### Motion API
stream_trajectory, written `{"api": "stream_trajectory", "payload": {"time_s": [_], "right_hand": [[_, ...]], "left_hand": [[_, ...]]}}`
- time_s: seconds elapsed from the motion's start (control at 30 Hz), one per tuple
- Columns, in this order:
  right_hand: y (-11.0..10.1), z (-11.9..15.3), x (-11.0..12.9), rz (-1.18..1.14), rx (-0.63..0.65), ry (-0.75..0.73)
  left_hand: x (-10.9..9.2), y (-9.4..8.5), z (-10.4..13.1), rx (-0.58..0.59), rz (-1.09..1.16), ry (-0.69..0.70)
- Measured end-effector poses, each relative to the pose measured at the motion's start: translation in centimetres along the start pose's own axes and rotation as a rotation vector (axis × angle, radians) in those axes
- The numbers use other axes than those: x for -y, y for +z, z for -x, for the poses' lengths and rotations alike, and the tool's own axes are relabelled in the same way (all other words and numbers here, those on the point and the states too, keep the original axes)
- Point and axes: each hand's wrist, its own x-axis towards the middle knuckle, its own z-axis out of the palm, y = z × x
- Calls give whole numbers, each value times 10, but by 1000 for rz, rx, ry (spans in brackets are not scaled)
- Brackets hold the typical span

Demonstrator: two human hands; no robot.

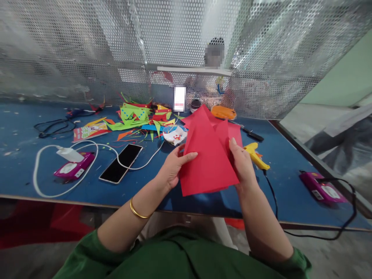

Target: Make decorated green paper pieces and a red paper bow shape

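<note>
Pinching red paper (pixel 207 162) at left edge with left hand (pixel 172 165), at right with right hand (pixel 242 161), above near side of blue table (pixel 290 159). Probably light, easily creased; best held by edges.

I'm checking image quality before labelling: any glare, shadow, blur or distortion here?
In the head view, the small upright screen at the back is washed out white, its surround pixelated; the person's head behind the perforated metal sheet is pixelated too; the blue table darkens below the red paper; the outer edges look stretched.
</note>
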Motion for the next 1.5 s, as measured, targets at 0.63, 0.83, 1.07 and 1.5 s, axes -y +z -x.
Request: {"api": "stream_trajectory", "payload": {"time_s": [0.63,0.83,1.07,1.5], "right_hand": [[4,7,8,121,98,-284],[-15,2,36,605,65,-705],[-12,-2,76,1051,128,-703],[-24,-15,59,630,122,-245]], "left_hand": [[-16,-4,16,-57,-27,-32],[-27,-10,20,-32,-133,0],[-50,-5,19,14,-432,163],[-80,-19,4,-13,-781,290]]}}
